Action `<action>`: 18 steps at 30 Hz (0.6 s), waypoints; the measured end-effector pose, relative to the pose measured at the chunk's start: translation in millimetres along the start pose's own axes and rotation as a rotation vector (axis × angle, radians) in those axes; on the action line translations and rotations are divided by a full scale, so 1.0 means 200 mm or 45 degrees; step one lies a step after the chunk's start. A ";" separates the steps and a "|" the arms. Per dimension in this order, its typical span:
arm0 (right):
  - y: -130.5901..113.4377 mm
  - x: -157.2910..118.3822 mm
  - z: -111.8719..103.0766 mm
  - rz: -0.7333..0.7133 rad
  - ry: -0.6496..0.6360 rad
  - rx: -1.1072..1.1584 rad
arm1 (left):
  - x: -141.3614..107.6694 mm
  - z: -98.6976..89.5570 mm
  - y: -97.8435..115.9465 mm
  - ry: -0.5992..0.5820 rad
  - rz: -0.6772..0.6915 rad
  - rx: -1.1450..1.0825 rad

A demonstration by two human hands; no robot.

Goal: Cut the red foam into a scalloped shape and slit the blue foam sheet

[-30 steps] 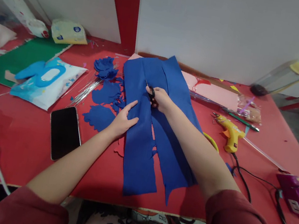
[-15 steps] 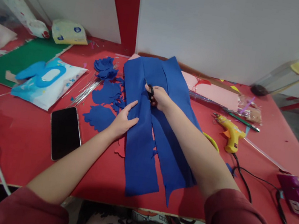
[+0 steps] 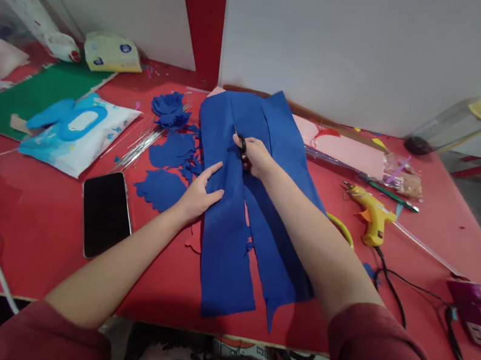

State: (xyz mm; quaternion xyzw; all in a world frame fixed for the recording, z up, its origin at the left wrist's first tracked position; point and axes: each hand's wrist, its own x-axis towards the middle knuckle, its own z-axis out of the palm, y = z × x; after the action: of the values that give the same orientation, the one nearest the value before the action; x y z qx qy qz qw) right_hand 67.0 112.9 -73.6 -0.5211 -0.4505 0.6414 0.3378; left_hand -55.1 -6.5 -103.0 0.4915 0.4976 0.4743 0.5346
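Note:
A large blue sheet (image 3: 228,276), felt-like, lies on the red table with a long slit running up from its near edge. My right hand (image 3: 256,158) is closed around the black handles of a pair of scissors (image 3: 241,144). Their thin blade tip shows against the sheet; the rest is hidden by hand and material. On the sheet's left edge rests my left hand (image 3: 201,195), thumb and forefinger apart; its other fingers are mostly hidden. Left of it lie cut blue pieces (image 3: 160,188) and a blue ruffled flower (image 3: 170,110).
A phone (image 3: 105,214), thin wire stems (image 3: 138,149) and a wipes pack (image 3: 80,132) are on the left. To the right are a yellow glue gun (image 3: 371,213) with its cord, a pink sheet (image 3: 347,149) and a purple box (image 3: 480,315).
Both hands and the scissors stay almost in the same place on the blue sheet. The whole view has shifted very slightly.

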 end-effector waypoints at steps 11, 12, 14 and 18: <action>-0.01 0.01 0.01 0.003 0.038 -0.014 | 0.00 0.00 0.00 -0.007 0.010 0.017; 0.00 0.02 0.02 0.003 0.038 -0.013 | 0.00 0.00 0.00 -0.006 0.015 0.022; 0.00 0.02 0.01 0.006 0.032 -0.009 | 0.00 0.00 0.00 -0.003 0.024 0.036; 0.00 0.04 0.01 0.020 0.002 0.011 | 0.00 -0.01 -0.01 -0.011 0.024 0.046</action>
State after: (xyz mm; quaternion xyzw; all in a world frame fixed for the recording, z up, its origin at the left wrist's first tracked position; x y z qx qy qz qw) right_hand 63.0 119.2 -77.0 -0.5237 -0.4433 0.6455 0.3356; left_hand -56.5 -6.1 -104.5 0.5077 0.4992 0.4681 0.5234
